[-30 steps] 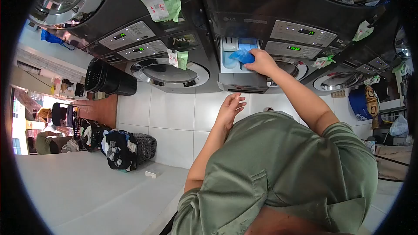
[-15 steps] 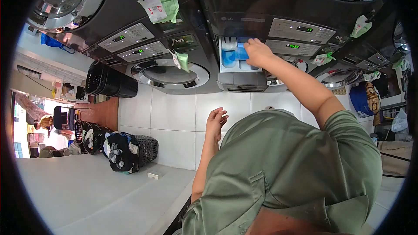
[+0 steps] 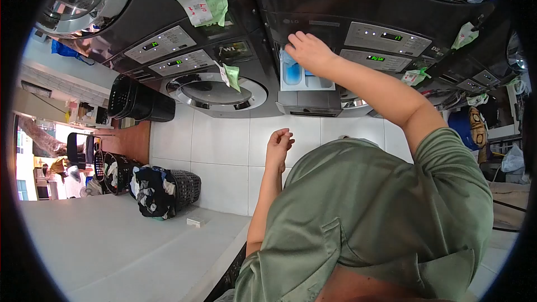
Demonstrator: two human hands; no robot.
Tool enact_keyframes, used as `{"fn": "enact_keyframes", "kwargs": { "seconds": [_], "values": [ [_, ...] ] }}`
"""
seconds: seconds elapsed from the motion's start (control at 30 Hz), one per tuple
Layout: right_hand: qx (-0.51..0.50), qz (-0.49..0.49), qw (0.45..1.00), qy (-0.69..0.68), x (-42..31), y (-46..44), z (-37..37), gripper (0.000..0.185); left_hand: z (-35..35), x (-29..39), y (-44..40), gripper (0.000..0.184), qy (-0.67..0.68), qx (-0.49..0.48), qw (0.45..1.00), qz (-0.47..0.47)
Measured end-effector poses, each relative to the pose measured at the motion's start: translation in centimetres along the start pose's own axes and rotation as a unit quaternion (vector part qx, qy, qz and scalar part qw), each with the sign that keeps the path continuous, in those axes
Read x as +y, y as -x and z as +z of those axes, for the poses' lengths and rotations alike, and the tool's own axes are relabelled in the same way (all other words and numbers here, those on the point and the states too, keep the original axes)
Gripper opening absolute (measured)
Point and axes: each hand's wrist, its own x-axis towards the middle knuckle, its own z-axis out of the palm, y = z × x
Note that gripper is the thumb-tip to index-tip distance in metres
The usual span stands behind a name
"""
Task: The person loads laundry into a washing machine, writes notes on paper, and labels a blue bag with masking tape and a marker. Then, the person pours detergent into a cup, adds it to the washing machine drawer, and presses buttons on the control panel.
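Observation:
A detergent drawer [image 3: 302, 86] is pulled out from the dark front-loading machine ahead; its left compartment holds blue liquid [image 3: 292, 74]. My right hand [image 3: 309, 53] is over the back left of the drawer, fingers bent down by a pale blue part of that compartment. Whatever is under those fingers is hidden by the hand. Low in front of my body, my left hand [image 3: 279, 146] hangs above the tiled floor, its fingers loosely curled with gaps between them and nothing in them.
Another machine with a round door [image 3: 218, 94] stands to the left, with papers clipped [image 3: 204, 3] above it. Stacked black baskets [image 3: 140, 99] are beside it. A basket of dark clothes [image 3: 184, 185] sits lower left. A lit control panel [image 3: 376, 60] is right of the drawer.
My right hand has moved left and toward the back of the drawer, uncovering its right side. My left hand stays low, slightly raised.

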Motion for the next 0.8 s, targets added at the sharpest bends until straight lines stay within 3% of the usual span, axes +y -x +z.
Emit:
{"fn": "enact_keyframes", "kwargs": {
  "seconds": [0.07, 0.27, 0.33, 0.4, 0.47, 0.5, 0.6, 0.67, 0.7, 0.77, 0.8],
  "values": [
    [-0.024, -0.014, 1.000, 0.010, -0.3, 0.5, 1.5, 0.025, 0.8, 0.1, -0.4, 0.029, -0.016, -0.005, 1.000, 0.017],
    [0.031, 0.061, 0.996, -0.055, -0.6, 1.0, 2.7, 0.018, 3.8, 1.6, -0.9, 0.033, -0.116, -0.010, 0.986, 0.116],
    [-0.005, 0.035, 0.998, -0.059, -0.9, 2.3, 4.4, 0.016, 4.9, 2.0, -1.4, 0.033, -0.171, -0.016, 0.971, 0.164],
    [0.030, 0.087, 0.991, -0.095, -0.8, 2.4, 4.6, 0.020, 5.3, 2.9, -1.4, 0.034, -0.225, -0.008, 0.958, 0.177],
    [-0.021, 0.156, 0.976, -0.151, -0.9, 3.5, 5.1, 0.033, 6.7, 4.0, -1.5, 0.032, -0.250, 0.014, 0.954, 0.167],
    [-0.041, 0.198, 0.955, -0.217, -1.1, 4.3, 5.3, 0.040, 7.1, 4.5, -1.4, 0.030, -0.256, 0.031, 0.955, 0.148],
    [0.137, 0.326, 0.840, -0.412, -0.3, 7.4, 8.0, 0.054, 6.9, 4.8, -3.5, 0.032, -0.260, 0.062, 0.947, 0.175],
    [0.219, 0.422, 0.672, -0.568, 0.0, 11.5, 8.2, 0.058, 5.9, 3.9, -6.8, 0.034, -0.277, 0.053, 0.933, 0.223],
    [0.264, 0.465, 0.567, -0.627, 0.3, 14.4, 8.1, 0.060, 6.4, 4.9, -9.5, 0.035, -0.315, 0.050, 0.930, 0.186],
    [0.312, 0.509, 0.592, -0.541, 0.3, 18.7, 9.1, 0.062, 8.0, 6.2, -12.0, 0.036, -0.287, 0.056, 0.932, 0.214],
    [0.262, 0.533, 0.574, -0.564, 0.6, 21.0, 8.6, 0.064, 8.9, 6.8, -13.5, 0.036, -0.238, 0.050, 0.950, 0.195]
  ]
}}
